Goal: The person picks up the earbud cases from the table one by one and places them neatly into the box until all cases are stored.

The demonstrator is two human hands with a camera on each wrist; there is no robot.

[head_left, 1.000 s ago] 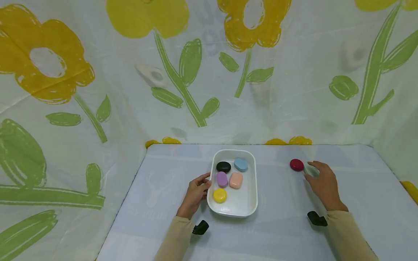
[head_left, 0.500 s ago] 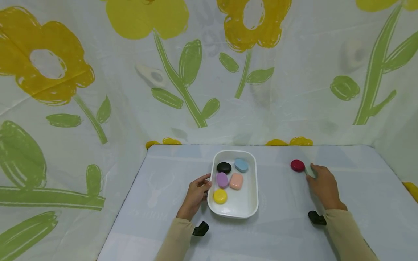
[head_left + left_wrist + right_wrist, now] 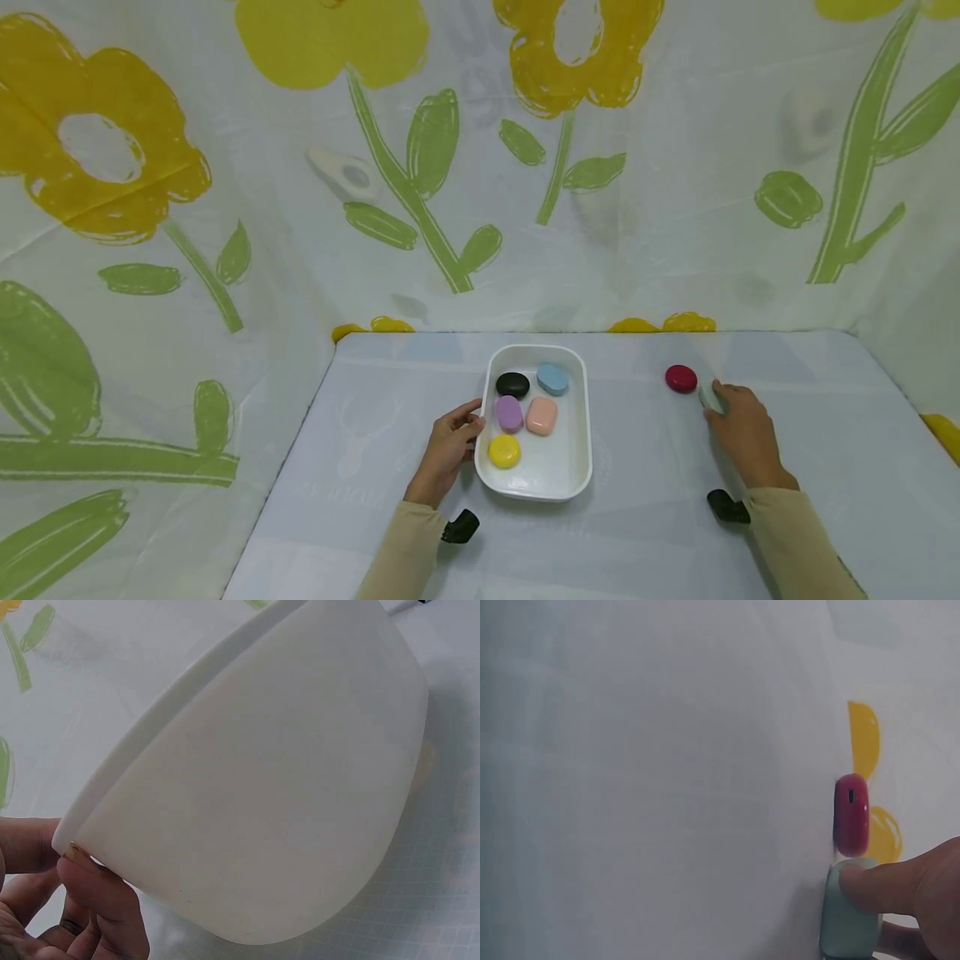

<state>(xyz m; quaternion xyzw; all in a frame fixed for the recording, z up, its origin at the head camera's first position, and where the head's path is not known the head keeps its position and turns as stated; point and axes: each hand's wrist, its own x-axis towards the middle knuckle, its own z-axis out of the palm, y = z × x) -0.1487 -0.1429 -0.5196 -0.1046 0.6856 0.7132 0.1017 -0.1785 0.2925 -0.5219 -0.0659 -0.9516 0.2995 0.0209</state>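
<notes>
Your right hand [image 3: 742,433] rests on the worktop [image 3: 660,517] at the right, its fingers curled round a pale green case [image 3: 711,398], with a fingertip [image 3: 870,889] pressed on the case's top edge in the right wrist view. Just beyond the green case, on its far left and almost touching it, lies a dark red case [image 3: 681,378], flat on the worktop. Your left hand [image 3: 448,446] sits to the left of the white tray [image 3: 581,433], thumb and fingers pinching the tray's left rim; the left wrist view shows the fingers [image 3: 97,889] tucked under the rim against the tray's outer wall. The tray stands near the middle of the worktop, well apart from the two loose cases. Inside it lie five cases: a black case [image 3: 513,384] at the far left, a blue case [image 3: 552,378] at the far right, a purple case [image 3: 508,412] and a pink case [image 3: 542,416] side by side in the middle, and a yellow case [image 3: 505,451] nearer you on the left. A flowered cloth [image 3: 225,208] hangs behind and beside the worktop.
</notes>
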